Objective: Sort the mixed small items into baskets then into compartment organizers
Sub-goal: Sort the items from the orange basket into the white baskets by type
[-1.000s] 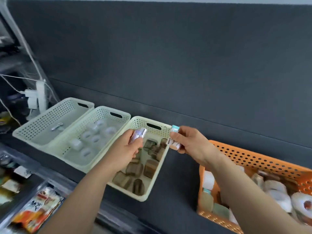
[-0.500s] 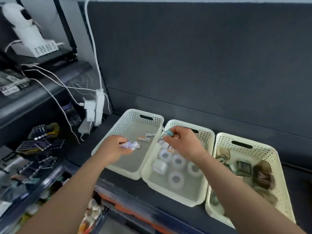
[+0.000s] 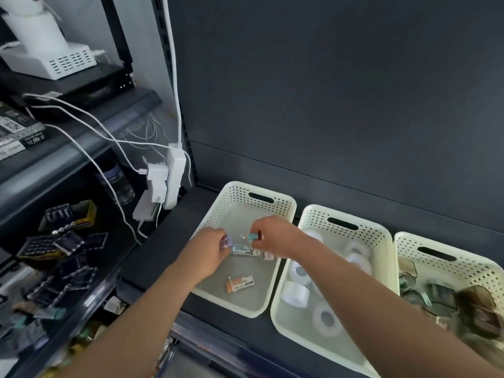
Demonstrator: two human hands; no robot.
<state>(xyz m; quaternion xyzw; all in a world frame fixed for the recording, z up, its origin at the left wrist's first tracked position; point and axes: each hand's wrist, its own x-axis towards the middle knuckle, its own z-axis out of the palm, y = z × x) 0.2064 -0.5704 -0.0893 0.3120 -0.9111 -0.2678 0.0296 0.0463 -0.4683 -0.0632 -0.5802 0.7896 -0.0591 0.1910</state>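
Note:
Three cream perforated baskets stand side by side on the dark shelf. Both my hands reach into the left basket [image 3: 283,203]. My left hand [image 3: 208,251] pinches a small purple-capped item [image 3: 227,241] at its fingertips. My right hand [image 3: 274,236] pinches a small teal-capped item [image 3: 252,236]. Below the hands lie a teal-labelled piece [image 3: 241,249] and a white barcoded piece [image 3: 267,255]; an orange-labelled one [image 3: 240,283] lies nearer me. The middle basket [image 3: 381,236] holds several white tape rolls [image 3: 296,294]. The right basket [image 3: 491,271] holds brown and green hexagonal pieces [image 3: 474,304].
A white power strip [image 3: 174,175] with plugs and trailing cables hangs left of the baskets. Shelves at the left carry battery packs [image 3: 65,214], a glass jar [image 3: 118,184] and a white device [image 3: 49,53]. A dark back wall rises right behind the baskets.
Both hands have moved left with their small items, from over the right basket to over the left basket. They are now lower inside it.

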